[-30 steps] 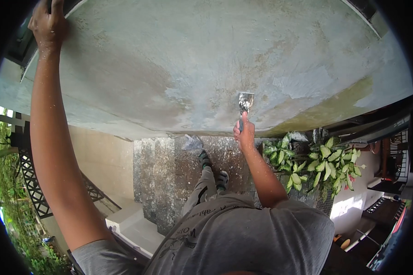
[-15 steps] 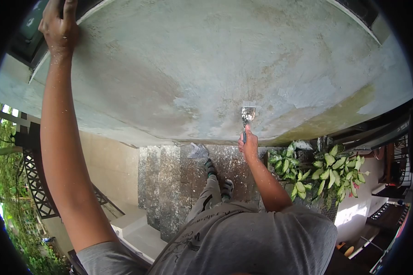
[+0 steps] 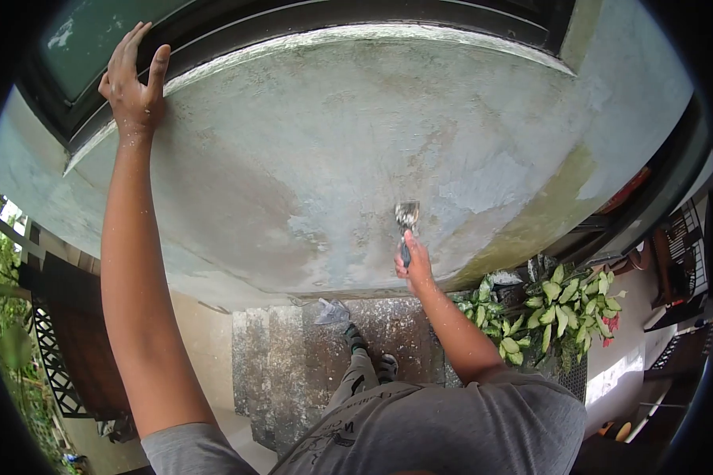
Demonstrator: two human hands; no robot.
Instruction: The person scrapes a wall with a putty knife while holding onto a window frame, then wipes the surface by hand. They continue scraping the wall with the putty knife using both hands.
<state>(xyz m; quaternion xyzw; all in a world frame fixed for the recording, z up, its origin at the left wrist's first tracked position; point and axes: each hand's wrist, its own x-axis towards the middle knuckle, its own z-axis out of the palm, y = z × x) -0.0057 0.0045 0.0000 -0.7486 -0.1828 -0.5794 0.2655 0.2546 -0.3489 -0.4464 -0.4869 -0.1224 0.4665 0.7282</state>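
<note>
My right hand (image 3: 416, 263) is wrapped round the dark handle of a putty knife (image 3: 407, 215). The knife's metal blade is speckled white and points up against the patchy grey-green wall (image 3: 356, 142), low and near its middle. At the upper left, my left hand (image 3: 136, 83) is raised with its fingers spread, resting at the edge of the dark window frame (image 3: 87, 123). It holds nothing. White specks dot both forearms.
Below the wall are stone steps (image 3: 273, 364) spattered white, with my feet on them. Leafy green plants (image 3: 562, 305) stand at the right. A dark lattice railing (image 3: 55, 356) is at the left, with trees beyond.
The view has tilted up, showing more of the window frame along the top. In the picture, the putty knife and my right hand sit lower and slightly left; my left hand appears lower and further right.
</note>
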